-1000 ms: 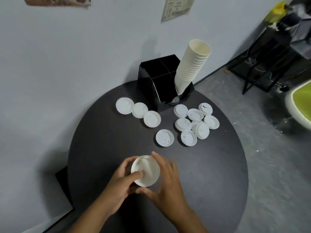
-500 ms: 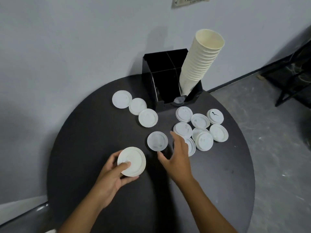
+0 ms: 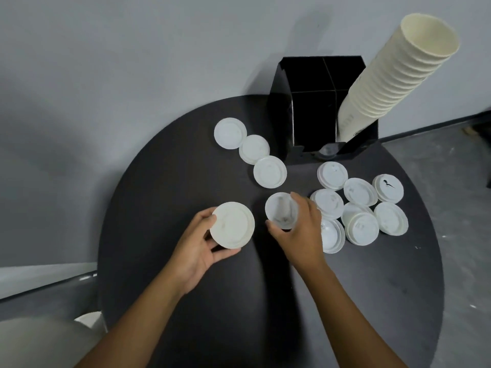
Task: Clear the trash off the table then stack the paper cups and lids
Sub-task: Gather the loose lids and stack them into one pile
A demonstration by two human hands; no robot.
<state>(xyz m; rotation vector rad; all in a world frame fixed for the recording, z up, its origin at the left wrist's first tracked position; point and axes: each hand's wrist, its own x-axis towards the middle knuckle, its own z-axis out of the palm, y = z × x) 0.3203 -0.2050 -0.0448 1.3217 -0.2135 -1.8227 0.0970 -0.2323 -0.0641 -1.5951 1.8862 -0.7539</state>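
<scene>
My left hand [image 3: 198, 247] holds a small stack of white lids [image 3: 232, 225] just above the round black table [image 3: 164, 181]. Beside it, my right hand [image 3: 303, 227] pinches a single white lid [image 3: 279, 212] between thumb and fingers at the table's middle. Three lids [image 3: 254, 149] lie in a row to the back left. Several more lids [image 3: 362, 208] lie clustered at the right, partly behind my right hand. A tall leaning stack of paper cups [image 3: 393, 73] stands in the black divided holder [image 3: 313, 102] at the back.
A grey wall rises right behind the table and holder. Grey floor shows to the right of the table's edge. A pale rounded object [image 3: 39, 341] sits at the lower left corner.
My right hand has left the stack in my left hand, reached right and forward, and taken hold of the single lid. The view has moved closer to the table.
</scene>
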